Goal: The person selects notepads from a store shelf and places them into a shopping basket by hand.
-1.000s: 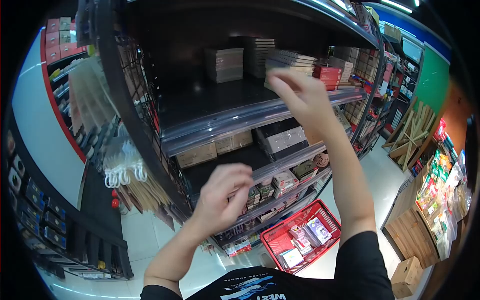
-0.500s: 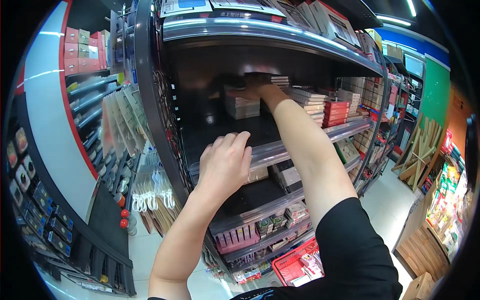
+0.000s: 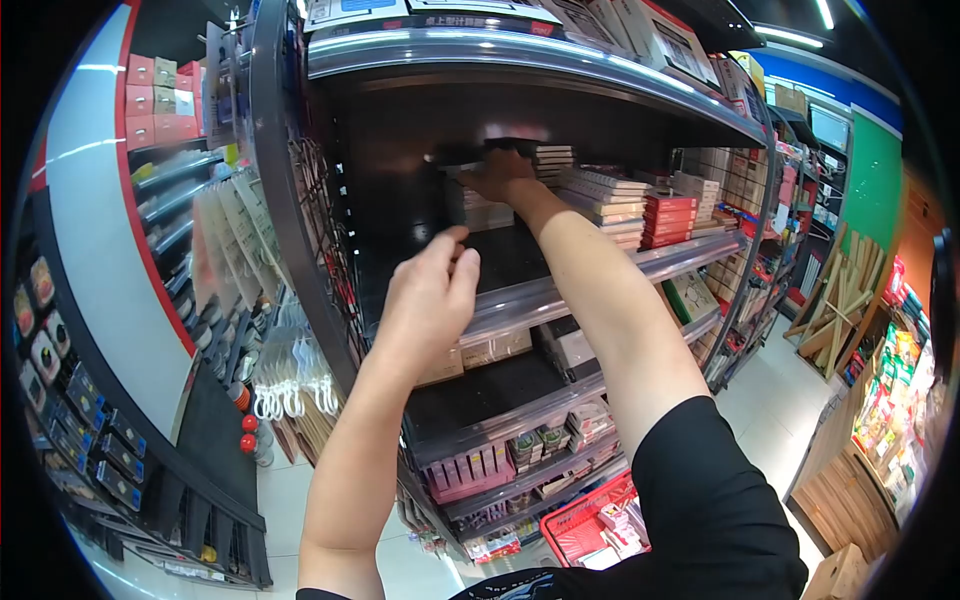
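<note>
Deep on the black shelf, my right hand (image 3: 500, 176) reaches over a pale stack of boxes or books (image 3: 484, 211), its fingers at the stack's top; shadow hides its exact grip. My left hand (image 3: 428, 290) is raised at the shelf's front edge, below and left of the stack, its fingers bent and nothing seen in them. Right of my right hand stand another pale stack (image 3: 553, 160), a stack of notebooks (image 3: 607, 200) and a stack of red boxes (image 3: 670, 220).
A clear front rail (image 3: 510, 315) edges the shelf, with an upper rail (image 3: 530, 52) above. At left is a wire side panel (image 3: 322, 230) beside hanging bags (image 3: 300, 385). A red basket (image 3: 570, 535) sits on the floor, and a wooden display (image 3: 845, 480) stands at right.
Since one second ago, my right hand has gone from before the notebooks to the pale stack deep inside. My left hand has risen to the shelf edge. The view has tilted upward.
</note>
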The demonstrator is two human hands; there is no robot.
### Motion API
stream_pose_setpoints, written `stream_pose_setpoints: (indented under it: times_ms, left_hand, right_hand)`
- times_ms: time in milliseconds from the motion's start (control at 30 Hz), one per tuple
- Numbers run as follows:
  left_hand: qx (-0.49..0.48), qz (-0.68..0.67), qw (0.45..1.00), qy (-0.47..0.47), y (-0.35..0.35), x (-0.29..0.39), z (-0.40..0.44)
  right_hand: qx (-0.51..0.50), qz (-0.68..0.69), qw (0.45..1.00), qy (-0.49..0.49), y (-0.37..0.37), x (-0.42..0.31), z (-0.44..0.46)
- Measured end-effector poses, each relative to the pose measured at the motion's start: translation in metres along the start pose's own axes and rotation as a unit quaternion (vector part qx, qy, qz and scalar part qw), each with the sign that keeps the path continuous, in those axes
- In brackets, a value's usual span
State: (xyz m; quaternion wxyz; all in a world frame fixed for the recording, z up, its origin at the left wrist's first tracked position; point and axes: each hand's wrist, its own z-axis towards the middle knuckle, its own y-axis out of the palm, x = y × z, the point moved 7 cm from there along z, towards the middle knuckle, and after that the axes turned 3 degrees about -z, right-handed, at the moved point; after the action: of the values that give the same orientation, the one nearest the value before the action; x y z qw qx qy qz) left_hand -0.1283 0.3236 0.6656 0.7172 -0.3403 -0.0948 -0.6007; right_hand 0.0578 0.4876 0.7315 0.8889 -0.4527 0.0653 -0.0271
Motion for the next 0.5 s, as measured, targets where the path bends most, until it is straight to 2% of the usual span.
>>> stream_pose_setpoints:
  times_ms: [133,167,200,267,300,333,367,500]
  left_hand:
    - [0.053,-0.1,0.993,-0.016,-0.004,-0.018,0.01]
    - [0.069,-0.138,0.988,-0.031,-0.003,-0.026,0.013]
    - [0.063,-0.233,0.968,-0.065,-0.002,-0.022,0.012]
    - [0.058,-0.363,0.922,-0.119,-0.001,-0.025,0.01]
    - [0.063,-0.425,0.89,-0.149,0.001,-0.024,0.007]
    - [0.051,-0.465,0.869,-0.158,0.004,-0.02,0.005]
    - [0.04,-0.505,0.845,-0.171,0.009,-0.016,0.001]
    - [-0.048,-0.595,0.788,-0.152,0.036,0.007,-0.023]
  right_hand:
    - [0.01,0.019,1.0,0.007,-0.016,-0.001,-0.016]
    - [0.065,0.043,0.996,-0.031,-0.024,-0.004,-0.024]
    - [0.119,0.064,0.989,-0.067,-0.031,-0.004,-0.036]
    - [0.104,0.147,0.982,-0.06,-0.061,-0.007,-0.081]
    - [0.173,0.149,0.97,-0.079,-0.069,-0.006,-0.102]
    - [0.187,0.213,0.955,-0.092,-0.08,-0.005,-0.13]
    - [0.259,0.211,0.934,-0.127,-0.088,-0.003,-0.157]
    - [0.27,0.233,0.919,-0.165,-0.1,0.007,-0.254]
